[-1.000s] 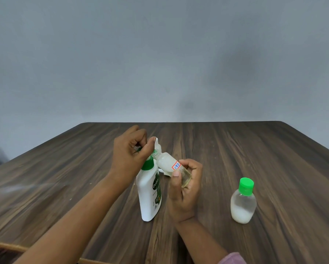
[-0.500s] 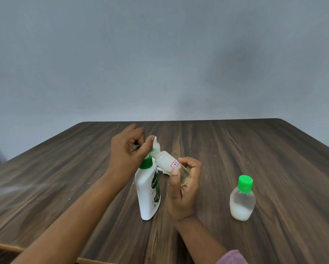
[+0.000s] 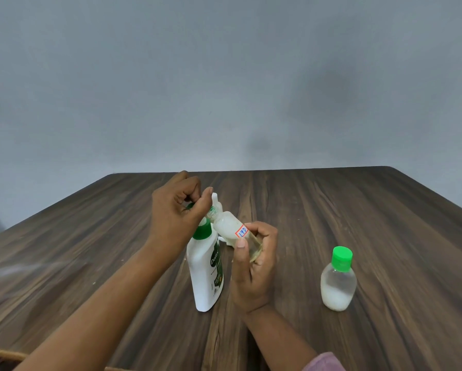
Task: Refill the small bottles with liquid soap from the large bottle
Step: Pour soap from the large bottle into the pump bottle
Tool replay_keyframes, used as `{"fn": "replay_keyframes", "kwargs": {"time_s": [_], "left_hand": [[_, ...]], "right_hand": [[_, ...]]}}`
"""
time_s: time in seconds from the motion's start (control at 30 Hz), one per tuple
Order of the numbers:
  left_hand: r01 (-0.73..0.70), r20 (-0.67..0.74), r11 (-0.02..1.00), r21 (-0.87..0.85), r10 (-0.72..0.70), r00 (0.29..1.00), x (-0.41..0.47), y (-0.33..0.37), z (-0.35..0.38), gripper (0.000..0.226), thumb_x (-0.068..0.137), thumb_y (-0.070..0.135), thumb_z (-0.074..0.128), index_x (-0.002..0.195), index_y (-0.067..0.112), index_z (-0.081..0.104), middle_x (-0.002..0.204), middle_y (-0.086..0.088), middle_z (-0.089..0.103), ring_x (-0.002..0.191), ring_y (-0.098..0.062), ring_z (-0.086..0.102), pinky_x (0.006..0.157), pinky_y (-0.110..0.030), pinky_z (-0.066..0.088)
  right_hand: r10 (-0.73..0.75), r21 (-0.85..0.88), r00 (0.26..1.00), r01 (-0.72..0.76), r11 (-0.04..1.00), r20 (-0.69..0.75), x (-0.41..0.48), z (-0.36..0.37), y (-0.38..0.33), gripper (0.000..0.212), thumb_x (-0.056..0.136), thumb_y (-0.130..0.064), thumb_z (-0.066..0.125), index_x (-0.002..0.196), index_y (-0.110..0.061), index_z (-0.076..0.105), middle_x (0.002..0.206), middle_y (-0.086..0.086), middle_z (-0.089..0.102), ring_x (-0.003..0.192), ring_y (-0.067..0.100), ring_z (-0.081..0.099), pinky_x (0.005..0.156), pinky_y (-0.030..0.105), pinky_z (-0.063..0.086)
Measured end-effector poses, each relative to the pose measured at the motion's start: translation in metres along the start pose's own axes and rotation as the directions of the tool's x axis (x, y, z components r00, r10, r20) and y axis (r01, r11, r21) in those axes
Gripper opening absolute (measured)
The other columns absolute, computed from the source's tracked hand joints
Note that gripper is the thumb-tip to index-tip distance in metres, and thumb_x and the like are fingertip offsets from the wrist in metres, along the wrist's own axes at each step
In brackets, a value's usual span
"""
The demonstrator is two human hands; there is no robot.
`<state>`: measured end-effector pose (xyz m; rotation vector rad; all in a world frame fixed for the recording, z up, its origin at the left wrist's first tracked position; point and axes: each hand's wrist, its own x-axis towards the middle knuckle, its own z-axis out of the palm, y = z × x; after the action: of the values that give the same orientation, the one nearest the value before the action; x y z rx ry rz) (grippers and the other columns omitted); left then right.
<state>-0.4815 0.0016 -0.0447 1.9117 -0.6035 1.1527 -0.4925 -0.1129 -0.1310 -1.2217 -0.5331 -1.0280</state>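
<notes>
**Right hand holds the tilted small bottle by its base**

Right hand (image 3: 252,269) grips the small bottle (image 3: 228,227) at its bottom end, thumb laid along the near side and fingers curled round the far side. The bottle's long axis slants: its base sits in the grip and its neck points up and to the left, away from the grip. White liquid fills the part towards the neck, and a red-edged sticker (image 3: 241,232) with blue writing sits just above the thumb.

At the neck end, up and left of the grip, the left hand (image 3: 176,215) has its fingers curled tight, with the thumb pressed against the forefinger. It pinches a green part (image 3: 189,206) that peeks out under the fingers. Whether this is the bottle's cap cannot be told.

Just left of the grip and below it, the large bottle (image 3: 204,279) stands upright on the table (image 3: 358,210), its long axis vertical. It is white with a green collar and a dark label. Its white pump head (image 3: 216,199) rises behind the small bottle's neck, beside the left thumb.

Well to the right of the grip, a second small bottle (image 3: 338,285) stands upright and apart from both hands. Its green lid (image 3: 342,258) is on, and white liquid fills about its lower half.

A pink sleeve (image 3: 323,362) shows on the right forearm at the bottom edge.
</notes>
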Motion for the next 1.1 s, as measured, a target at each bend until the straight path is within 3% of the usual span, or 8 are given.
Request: {"fn": "replay_keyframes", "kwargs": {"time_s": [0.17,0.37,0.5,0.6,0.67,0.8,0.97,1.1], "left_hand": [[0.038,-0.014,0.999,-0.033,-0.038,0.999,-0.009,-0.005,0.001,0.039,0.08,0.023,0.059,0.053,0.012,0.033,0.054,-0.004,0.033,0.053,-0.007,0.029,0.052,-0.018,0.024],[-0.002,0.034,1.0,0.011,0.001,0.999,0.0,0.0,-0.004,0.038,0.08,0.026,0.06,0.053,0.018,0.034,0.057,-0.002,0.036,0.054,-0.004,0.033,0.053,-0.014,0.026],[-0.028,0.058,0.999,0.04,0.025,0.998,0.004,-0.001,-0.007,0.038,0.08,0.028,0.058,0.054,0.025,0.031,0.054,0.004,0.033,0.054,-0.005,0.032,0.053,-0.016,0.026],[0.003,0.013,1.0,-0.006,-0.003,1.0,-0.003,-0.004,-0.004,0.04,0.08,0.027,0.059,0.052,0.014,0.034,0.055,0.0,0.033,0.054,-0.005,0.031,0.053,-0.014,0.025],[0.023,-0.015,1.0,-0.021,-0.023,1.0,-0.007,-0.005,-0.001,0.042,0.08,0.026,0.06,0.052,0.009,0.033,0.054,0.001,0.031,0.054,-0.005,0.029,0.053,-0.015,0.024],[0.032,-0.029,0.999,-0.03,-0.033,0.999,-0.007,-0.004,0.001,0.039,0.079,0.026,0.06,0.053,0.014,0.034,0.055,0.002,0.031,0.053,-0.005,0.03,0.053,-0.014,0.024],[-0.015,0.046,1.0,0.024,0.014,0.999,0.001,-0.001,-0.007,0.037,0.081,0.027,0.06,0.055,0.022,0.034,0.061,0.001,0.04,0.054,-0.004,0.035,0.054,-0.012,0.028],[-0.043,0.034,0.998,0.043,0.042,0.999,0.002,-0.001,-0.006,0.037,0.081,0.027,0.059,0.056,0.027,0.032,0.061,0.005,0.04,0.054,-0.004,0.035,0.054,-0.011,0.027]], "right_hand": [[-0.008,-0.009,1.0,0.008,1.0,-0.009,-0.003,-0.001,0.0,0.014,0.086,-0.021,0.045,0.101,-0.021,0.046,0.093,-0.032,0.053,0.075,-0.009,0.055,0.062,0.008,0.044],[0.003,-0.012,1.0,-0.003,1.0,0.002,-0.002,-0.001,-0.001,0.012,0.091,-0.033,0.048,0.101,-0.027,0.046,0.092,-0.029,0.053,0.074,-0.005,0.055,0.059,0.016,0.047],[0.002,-0.005,1.0,-0.001,1.0,0.016,-0.002,0.0,0.0,0.013,0.091,-0.033,0.048,0.102,-0.026,0.046,0.092,-0.028,0.053,0.075,-0.004,0.055,0.061,0.012,0.045],[-0.002,-0.01,1.0,0.002,1.0,0.009,-0.001,0.0,0.0,0.014,0.092,-0.036,0.048,0.101,-0.026,0.046,0.093,-0.029,0.054,0.075,-0.005,0.056,0.061,0.012,0.046],[0.003,0.003,1.0,-0.003,1.0,-0.001,-0.002,0.0,0.001,0.01,0.089,-0.026,0.047,0.099,-0.025,0.046,0.092,-0.031,0.054,0.075,-0.008,0.055,0.06,0.011,0.046],[0.001,0.007,1.0,-0.001,1.0,0.003,-0.003,-0.001,-0.001,0.013,0.088,-0.023,0.045,0.1,-0.023,0.045,0.091,-0.033,0.053,0.074,-0.01,0.055,0.058,0.013,0.046],[0.016,-0.013,1.0,-0.016,1.0,0.007,-0.001,0.0,-0.003,0.026,0.094,-0.049,0.042,0.103,-0.025,0.046,0.093,-0.028,0.053,0.075,-0.005,0.055,0.061,0.012,0.045],[0.01,-0.012,1.0,-0.01,1.0,0.011,0.0,0.001,-0.002,0.021,0.094,-0.044,0.045,0.103,-0.026,0.046,0.094,-0.029,0.053,0.076,-0.006,0.056,0.063,0.009,0.044]]}}
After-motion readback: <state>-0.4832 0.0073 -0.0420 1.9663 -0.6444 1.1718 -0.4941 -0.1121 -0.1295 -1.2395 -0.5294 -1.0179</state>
